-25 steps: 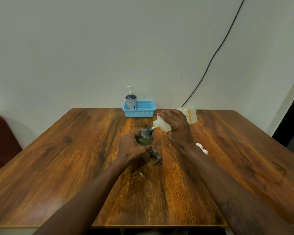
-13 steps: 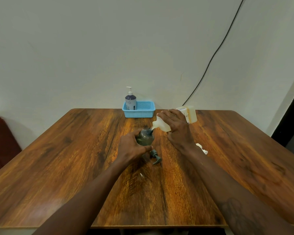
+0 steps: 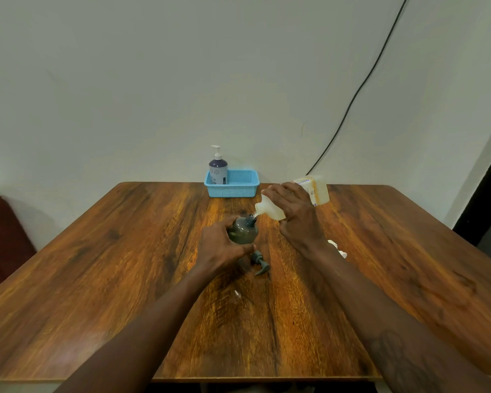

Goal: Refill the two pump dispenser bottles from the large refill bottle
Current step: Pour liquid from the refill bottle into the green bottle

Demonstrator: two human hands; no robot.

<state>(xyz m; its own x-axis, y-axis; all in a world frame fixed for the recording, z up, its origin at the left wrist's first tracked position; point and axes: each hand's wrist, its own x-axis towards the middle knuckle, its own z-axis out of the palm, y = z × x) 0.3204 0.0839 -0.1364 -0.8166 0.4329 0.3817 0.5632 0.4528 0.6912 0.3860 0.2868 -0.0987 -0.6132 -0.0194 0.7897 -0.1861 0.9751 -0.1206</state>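
Note:
My left hand point(image 3: 220, 246) grips a round grey-green dispenser bottle point(image 3: 243, 231) standing open on the table's middle. My right hand point(image 3: 295, 217) holds the large pale refill bottle point(image 3: 315, 191) tipped to the left, its neck point(image 3: 262, 207) just above the grey bottle's mouth, and a thin clear stream runs between them. The grey pump head point(image 3: 260, 260) lies on the table in front of the bottle. A second dispenser bottle point(image 3: 217, 168), dark blue with a white pump, stands upright in the blue basket point(image 3: 240, 184).
A white cap or pump piece point(image 3: 338, 248) lies on the wooden table point(image 3: 125, 265) partly behind my right forearm. The basket stands at the far edge against the wall. A black cable point(image 3: 360, 89) runs down the wall. A dark red seat point(image 3: 3, 239) is at left.
Hardly anything has moved. Both hands keep their hold and the refill bottle stays tipped over the grey bottle.

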